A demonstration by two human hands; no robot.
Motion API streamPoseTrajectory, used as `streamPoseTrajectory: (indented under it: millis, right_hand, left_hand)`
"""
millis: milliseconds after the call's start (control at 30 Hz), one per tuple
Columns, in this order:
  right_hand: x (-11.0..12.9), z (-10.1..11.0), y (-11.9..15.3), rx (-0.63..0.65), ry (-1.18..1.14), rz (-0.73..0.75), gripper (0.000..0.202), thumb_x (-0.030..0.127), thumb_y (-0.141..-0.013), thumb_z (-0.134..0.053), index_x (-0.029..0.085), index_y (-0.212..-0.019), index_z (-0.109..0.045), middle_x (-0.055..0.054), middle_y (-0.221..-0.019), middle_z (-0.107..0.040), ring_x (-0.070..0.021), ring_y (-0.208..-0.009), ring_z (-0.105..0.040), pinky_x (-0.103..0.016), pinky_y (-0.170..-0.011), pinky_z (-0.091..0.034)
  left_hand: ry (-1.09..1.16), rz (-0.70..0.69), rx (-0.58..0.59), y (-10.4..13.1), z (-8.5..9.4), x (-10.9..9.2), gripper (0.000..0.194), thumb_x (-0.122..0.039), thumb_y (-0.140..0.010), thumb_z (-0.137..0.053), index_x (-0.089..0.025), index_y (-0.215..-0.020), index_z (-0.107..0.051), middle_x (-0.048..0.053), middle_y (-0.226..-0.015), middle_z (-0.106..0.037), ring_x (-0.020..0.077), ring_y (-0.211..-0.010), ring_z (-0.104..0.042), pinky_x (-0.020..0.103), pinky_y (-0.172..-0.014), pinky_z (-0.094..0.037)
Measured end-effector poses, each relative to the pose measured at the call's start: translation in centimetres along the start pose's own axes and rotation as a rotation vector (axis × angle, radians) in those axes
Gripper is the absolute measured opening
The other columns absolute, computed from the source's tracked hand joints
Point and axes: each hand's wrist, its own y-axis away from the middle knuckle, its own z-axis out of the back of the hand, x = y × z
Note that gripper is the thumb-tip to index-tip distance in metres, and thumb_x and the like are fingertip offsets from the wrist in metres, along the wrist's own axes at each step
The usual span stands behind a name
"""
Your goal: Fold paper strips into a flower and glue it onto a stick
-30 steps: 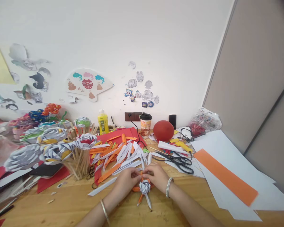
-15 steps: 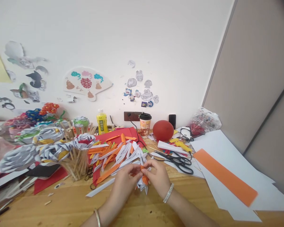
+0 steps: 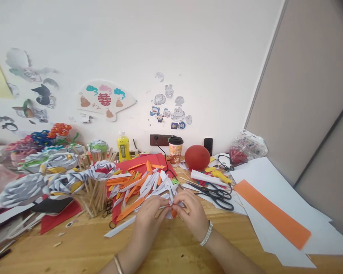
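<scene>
a person's left hand (image 3: 148, 214) and right hand (image 3: 192, 215) met above a wooden counter (image 3: 160, 253), fingers (image 3: 161, 201) of both nearly closed in a pinch on a small white-and-orange folded paper piece (image 3: 170, 214), partly hidden between them. folded paper strips (image 3: 137, 183) lay heaped just beyond, with black scissors (image 3: 215, 195) to the right of the hands and a red balloon (image 3: 197, 157) beside a lidded cup (image 3: 175, 153). an orange paper strip (image 3: 271, 213) rested on white sheets (image 3: 263, 179).
</scene>
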Motion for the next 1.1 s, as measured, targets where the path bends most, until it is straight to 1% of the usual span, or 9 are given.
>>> streamPoseTrajectory:
  millis: [133, 233, 300, 400, 500, 667, 767, 867, 1100]
  right_hand:
    - [0.2, 0.8, -0.2, 0.062, 0.036, 0.098, 0.008, 0.023, -0.081, -0.052, 0.021, -0.074, -0.055, -0.002, -0.076, -0.059, -0.0169, -0.078, -0.052, -0.031, -0.075, -0.039]
    - [0.7, 1.3, -0.5, 0.11, 0.024, 0.061, 0.01, 0.022, -0.079, -0.054, 0.021, -0.07, -0.056, -0.001, -0.071, -0.058, -0.0164, -0.075, -0.051, -0.029, -0.071, -0.039]
    - [0.9, 1.5, -0.6, 0.135, -0.006, -0.027, 0.01, 0.02, -0.077, -0.056, 0.02, -0.067, -0.056, 0.0, -0.068, -0.057, -0.0155, -0.073, -0.052, -0.026, -0.068, -0.04]
    - [0.7, 1.5, -0.8, 0.19, -0.087, -0.182, 0.008, 0.019, -0.073, -0.059, 0.018, -0.066, -0.056, 0.001, -0.069, -0.056, -0.0143, -0.071, -0.052, -0.025, -0.068, -0.04]
    - [0.0, 1.3, -0.7, 0.269, -0.269, -0.302, 0.007, 0.022, -0.071, -0.059, 0.017, -0.068, -0.055, 0.002, -0.069, -0.055, -0.0127, -0.068, -0.053, -0.024, -0.066, -0.042]
    - [-1.2, 0.9, -0.4, 0.364, -0.516, -0.481, 0.019, 0.031, -0.065, -0.065, 0.016, -0.071, -0.055, 0.003, -0.067, -0.055, -0.0108, -0.061, -0.053, -0.023, -0.061, -0.042]
    - [-1.8, 0.6, -0.2, 0.4, -0.57, -0.561, 0.027, 0.035, -0.06, -0.069, 0.015, -0.071, -0.054, 0.003, -0.065, -0.056, -0.0102, -0.058, -0.053, -0.023, -0.058, -0.042]
    - [-2.4, 0.3, -0.1, 0.419, -0.593, -0.613, 0.032, 0.038, -0.057, -0.071, 0.014, -0.07, -0.053, 0.003, -0.063, -0.056, -0.0098, -0.056, -0.053, -0.023, -0.056, -0.04]
    - [-3.2, -0.6, 0.7, 0.448, -0.621, -0.636, 0.035, 0.04, -0.056, -0.071, 0.015, -0.066, -0.05, 0.002, -0.062, -0.057, -0.0098, -0.054, -0.053, -0.023, -0.056, -0.04]
  left_hand:
    - [0.019, -0.115, 0.065, -0.8, 1.0, -0.4, 0.012, -0.019, -0.079, -0.053, -0.019, -0.067, -0.054, 0.003, -0.071, -0.062, 0.016, -0.072, -0.056, 0.03, -0.069, -0.045]
    - [0.1, -0.099, 0.2, -1.4, 1.6, -0.7, 0.011, -0.019, -0.078, -0.053, -0.018, -0.067, -0.054, 0.003, -0.074, -0.06, 0.0149, -0.074, -0.055, 0.026, -0.068, -0.044]
    - [0.142, -0.025, 0.269, -1.7, 1.9, -0.8, 0.011, -0.022, -0.077, -0.054, -0.018, -0.068, -0.055, 0.003, -0.076, -0.06, 0.0148, -0.074, -0.055, 0.025, -0.067, -0.044]
    - [0.193, 0.15, 0.36, -2.0, 2.0, -0.9, 0.014, -0.025, -0.074, -0.056, -0.017, -0.064, -0.054, 0.002, -0.071, -0.059, 0.0146, -0.069, -0.054, 0.025, -0.065, -0.043]
    - [0.291, 0.329, 0.449, -2.1, 1.8, -1.1, 0.015, -0.026, -0.068, -0.061, -0.016, -0.061, -0.053, 0.0, -0.065, -0.058, 0.0139, -0.065, -0.054, 0.025, -0.063, -0.042]
    - [0.592, 0.575, 0.524, -1.5, 0.8, -0.3, 0.024, -0.033, -0.064, -0.064, -0.015, -0.062, -0.049, -0.003, -0.058, -0.053, 0.0101, -0.053, -0.048, 0.021, -0.052, -0.039]
    - [0.701, 0.616, 0.545, -1.0, 0.2, 0.4, 0.028, -0.036, -0.063, -0.066, -0.014, -0.064, -0.048, -0.004, -0.058, -0.052, 0.0083, -0.051, -0.046, 0.019, -0.049, -0.036]
    - [0.736, 0.623, 0.551, -0.7, -0.3, 0.9, 0.03, -0.038, -0.061, -0.067, -0.014, -0.064, -0.048, -0.003, -0.058, -0.053, 0.0079, -0.052, -0.045, 0.019, -0.048, -0.034]
    - [0.75, 0.692, 0.635, -0.4, -0.7, 1.6, 0.034, -0.037, -0.055, -0.072, -0.014, -0.067, -0.05, -0.004, -0.057, -0.054, 0.0084, -0.052, -0.048, 0.02, -0.05, -0.036]
